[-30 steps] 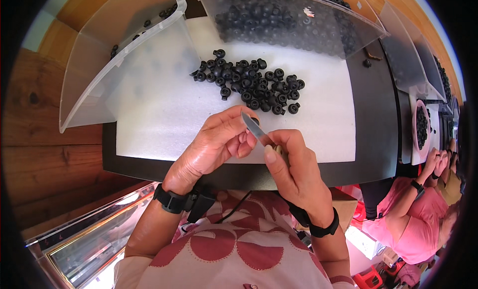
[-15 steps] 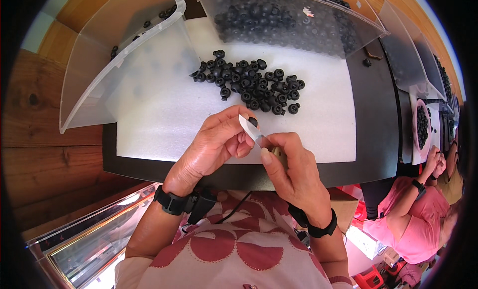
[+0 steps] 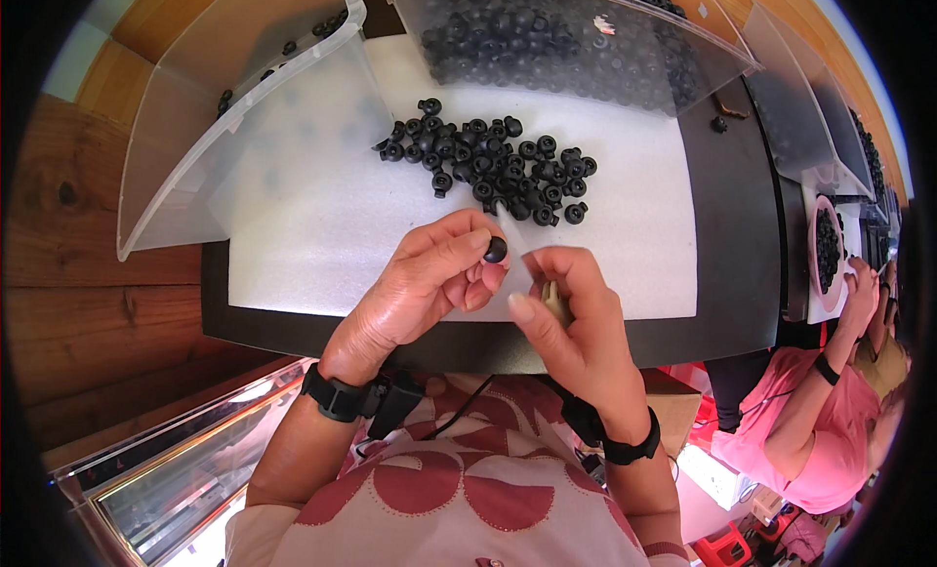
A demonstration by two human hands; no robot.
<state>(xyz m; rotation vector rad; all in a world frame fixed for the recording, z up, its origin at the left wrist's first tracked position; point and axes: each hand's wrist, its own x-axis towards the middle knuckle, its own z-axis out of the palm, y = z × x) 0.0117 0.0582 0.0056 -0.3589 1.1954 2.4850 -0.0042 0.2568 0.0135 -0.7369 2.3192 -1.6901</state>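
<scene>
A small round black plastic part (image 3: pixel 496 250) is pinched between the thumb and fingers of my left hand (image 3: pixel 436 269). My right hand (image 3: pixel 583 323) grips a knife (image 3: pixel 516 247) by its pale olive handle. The blade, a little blurred, points up and away just right of the black part and appears apart from it. Beyond my hands, a loose pile of similar black parts (image 3: pixel 488 162) with ring-like necks lies on a white foam sheet (image 3: pixel 322 264).
A translucent bin (image 3: pixel 244 118) with a few black parts stands at left. Another clear bin (image 3: pixel 576 55), heaped with them, is at the back. The dark table edge (image 3: pixel 439 347) runs nearest me. At right, a co-worker in pink (image 3: pixel 815 421) reaches toward a pink bowl (image 3: pixel 828 255).
The knife blade has swung off the black part, toward the right and more upright, uncovering the part. My left hand has barely moved. The co-worker's hands have shifted up toward the bowl.
</scene>
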